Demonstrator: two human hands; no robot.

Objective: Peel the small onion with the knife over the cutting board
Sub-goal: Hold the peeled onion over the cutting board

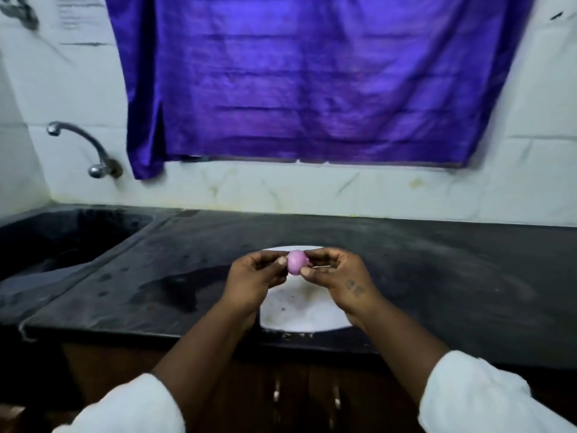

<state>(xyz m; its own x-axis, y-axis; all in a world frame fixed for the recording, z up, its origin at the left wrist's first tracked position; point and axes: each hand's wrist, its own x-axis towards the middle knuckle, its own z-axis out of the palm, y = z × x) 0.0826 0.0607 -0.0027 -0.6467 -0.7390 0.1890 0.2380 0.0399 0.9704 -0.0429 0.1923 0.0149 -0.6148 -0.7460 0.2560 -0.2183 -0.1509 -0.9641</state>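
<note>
A small pink-purple onion (296, 261) is held in the air above the white cutting board (299, 310). My left hand (254, 281) pinches its left side with thumb and fingertips. My right hand (335, 276) pinches its right side, thumb on the lower edge. A thin light streak shows inside my right hand's curled fingers; I cannot tell whether it is the knife. The onion's surface looks smooth and glossy, with a small flap of skin at its right edge.
The board lies on a dark stone counter (437, 276) near its front edge, with small scraps (293, 335) in front of it. A dark sink (62, 239) and a metal tap (84, 148) are at the left. A purple curtain (312, 79) hangs behind.
</note>
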